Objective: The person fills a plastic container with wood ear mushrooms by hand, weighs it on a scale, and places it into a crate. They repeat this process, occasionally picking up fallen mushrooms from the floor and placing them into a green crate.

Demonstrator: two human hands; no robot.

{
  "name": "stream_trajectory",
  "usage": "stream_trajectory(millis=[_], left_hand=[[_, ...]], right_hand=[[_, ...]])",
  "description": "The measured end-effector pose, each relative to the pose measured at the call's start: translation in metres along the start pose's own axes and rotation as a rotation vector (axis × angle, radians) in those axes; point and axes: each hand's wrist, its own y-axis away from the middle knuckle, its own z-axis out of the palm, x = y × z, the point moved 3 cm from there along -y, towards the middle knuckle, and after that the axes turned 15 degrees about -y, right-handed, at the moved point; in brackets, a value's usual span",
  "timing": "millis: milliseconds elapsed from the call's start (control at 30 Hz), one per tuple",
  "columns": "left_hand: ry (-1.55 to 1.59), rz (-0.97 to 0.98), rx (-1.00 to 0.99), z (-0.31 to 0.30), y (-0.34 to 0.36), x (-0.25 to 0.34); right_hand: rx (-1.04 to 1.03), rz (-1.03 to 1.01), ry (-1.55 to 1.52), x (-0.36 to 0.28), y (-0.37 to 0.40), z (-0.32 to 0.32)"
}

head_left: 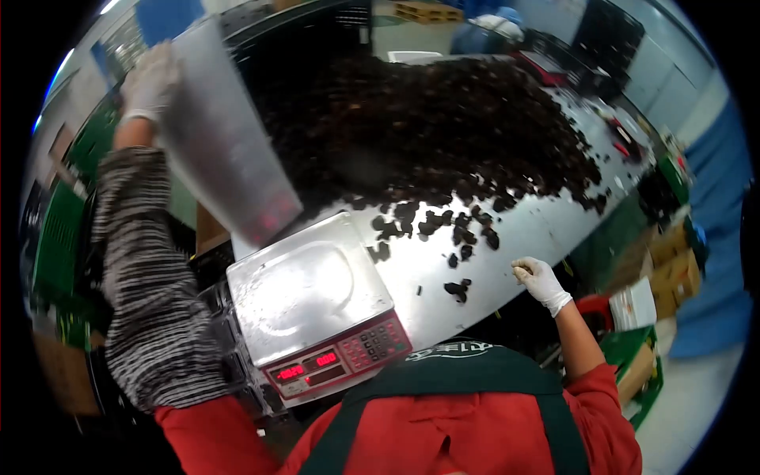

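My left hand (150,83), in a white glove, grips the upper end of a tilted metal tray (222,131). The tray's lower end hangs over the table beside a digital scale (305,289). Its metal platter carries nothing, and red digits glow on the front panel. My right hand (540,283), also gloved, is near the table's front edge with its fingers curled together. Whether anything small is between those fingertips I cannot make out. A large heap of dark, shiny pieces (443,127) covers the back of the table, with loose ones scattered toward me.
The steel table (507,237) extends to the right. Green crates (67,229) line the left side, and cardboard boxes (674,257) stand at right. At the far end, another person (487,33) in a blue head cover bends down. A red-handled tool (621,141) lies at the right end.
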Motion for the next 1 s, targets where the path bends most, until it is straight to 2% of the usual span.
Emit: stream_trajectory(millis=[33,67,133,267,333,400,500,600,667,733,800,867,900,933,967,1000], left_hand=[[0.043,0.086,-0.177,0.017,-0.025,-0.012],[0.076,0.171,-0.356,0.039,-0.047,-0.027],[0.433,0.136,-0.290,0.062,-0.063,-0.049],[0.456,0.120,-0.669,0.088,-0.078,-0.066],[0.527,0.015,-0.656,0.105,-0.079,-0.072],[0.348,0.077,-0.398,0.120,-0.089,-0.087],[0.085,0.035,-0.163,0.134,-0.109,-0.114],[0.077,0.051,0.081,0.053,-0.096,-0.087],[0.181,0.083,0.214,-0.047,-0.052,-0.046],[0.306,0.117,0.253,-0.148,0.004,-0.005],[0.421,0.130,0.151,-0.212,0.071,0.028],[0.491,0.110,-0.029,-0.242,0.146,0.056],[0.485,0.072,-0.119,-0.242,0.189,0.066],[0.573,0.000,-0.341,-0.249,0.227,0.083],[0.553,-0.028,-0.435,-0.260,0.255,0.102],[0.555,0.014,-0.409,-0.262,0.280,0.117]], right_hand=[[0.061,-0.029,0.080,0.017,0.010,-0.013],[0.098,0.025,0.036,0.025,0.021,-0.021],[0.166,0.124,-0.057,0.039,0.041,-0.033],[0.231,0.129,-0.105,0.070,0.062,-0.054],[0.255,0.137,-0.102,0.072,0.064,-0.060],[0.253,0.148,-0.109,0.072,0.065,-0.065],[0.249,0.138,-0.143,0.076,0.054,-0.065],[0.238,0.035,-0.049,0.084,0.032,-0.056],[0.217,-0.118,0.083,0.068,0.017,-0.043],[0.192,-0.155,0.224,0.062,-0.004,-0.029],[0.135,-0.329,0.344,0.074,-0.030,-0.017],[0.147,-0.528,0.425,0.070,-0.046,-0.001],[0.062,-0.436,0.438,0.073,-0.057,0.004],[0.068,-0.486,0.424,0.068,-0.065,0.007],[0.071,-0.533,0.409,0.062,-0.072,0.010],[0.072,-0.580,0.394,0.057,-0.079,0.013]])
